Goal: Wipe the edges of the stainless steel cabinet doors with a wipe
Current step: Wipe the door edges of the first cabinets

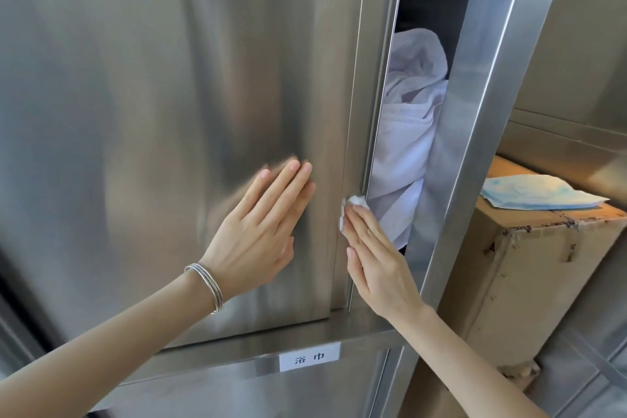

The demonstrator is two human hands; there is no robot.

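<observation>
- The left hand (268,224) lies flat, fingers straight, on the door (152,112), steadying it.
- The right hand (376,254), fingers straight, presses the wipe (354,205) against the door's edge to clean it.

Brushed stainless steel cabinet door (169,112) gleamed; soft white cloth (403,132) lay inside; a scuffed matt cardboard box (529,268) stood beside.

Bright soft daylight, streaky steel sheen, wide-angle edge bending.
</observation>
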